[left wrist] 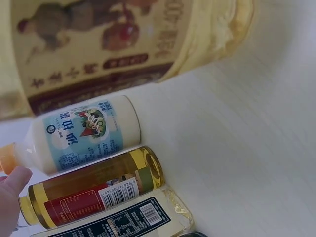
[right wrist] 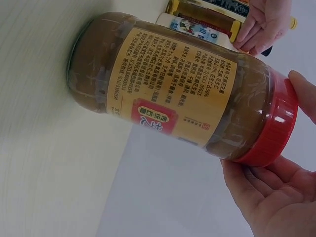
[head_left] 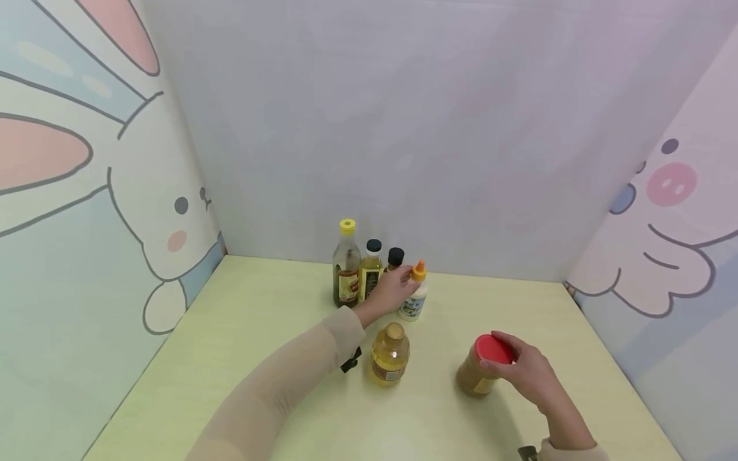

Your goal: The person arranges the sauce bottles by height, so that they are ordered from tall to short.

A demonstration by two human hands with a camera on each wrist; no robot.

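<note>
My left hand [head_left: 391, 291] reaches to the back row and holds a white salad dressing bottle [head_left: 412, 308] near its orange cap. In the left wrist view the thumb [left wrist: 19, 178] lies against that cap. At the front right my right hand [head_left: 533, 374] grips a jar of brown paste [head_left: 474, 374] by its red lid, thumb and fingers on opposite sides. Whether the jar's base touches the table cannot be told. Between the hands stands a squat bottle of yellow liquid [head_left: 390, 362], upright; it looms large in the left wrist view.
Beside the dressing bottle stand a tall bottle with a yellow cap [head_left: 347, 269], a black-capped bottle of yellow oil [head_left: 371, 274] and another black-capped bottle [head_left: 395, 256], partly hidden by my left hand. A pale wall [head_left: 403, 141] rises behind the table [head_left: 259, 301], with cartoon-printed panels on both sides.
</note>
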